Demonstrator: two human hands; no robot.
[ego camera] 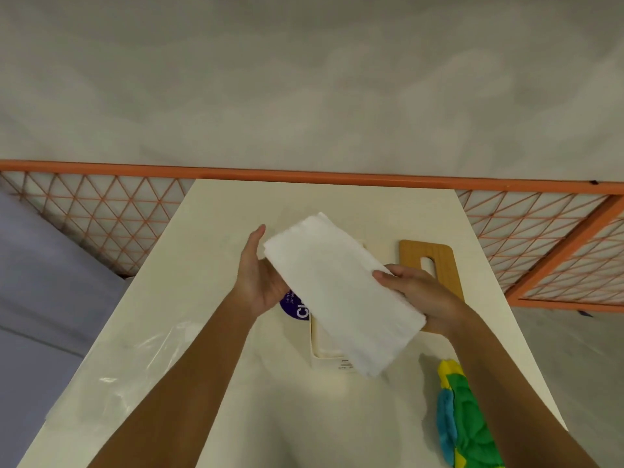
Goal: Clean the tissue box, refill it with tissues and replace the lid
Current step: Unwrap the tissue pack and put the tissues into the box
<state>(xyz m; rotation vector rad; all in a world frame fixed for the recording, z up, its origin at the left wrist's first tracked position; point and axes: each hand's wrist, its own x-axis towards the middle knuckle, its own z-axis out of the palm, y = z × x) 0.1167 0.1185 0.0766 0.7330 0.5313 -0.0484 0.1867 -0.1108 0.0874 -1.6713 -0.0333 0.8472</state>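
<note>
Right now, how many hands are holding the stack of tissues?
2. The left hand supports the stack of tissues at its left edge, fingers hidden beneath; the right hand pinches its right edge.

Bare table [270, 417] front; wooden lid [439, 258] and cloth [469, 417] right, plastic wrapper [135, 366] left

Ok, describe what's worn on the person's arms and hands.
Nothing visible. The left forearm and right forearm are bare to the frame's edge, no sleeves. The left hand and right hand are ungloved, with no watch, bracelet or ring showing.
</note>
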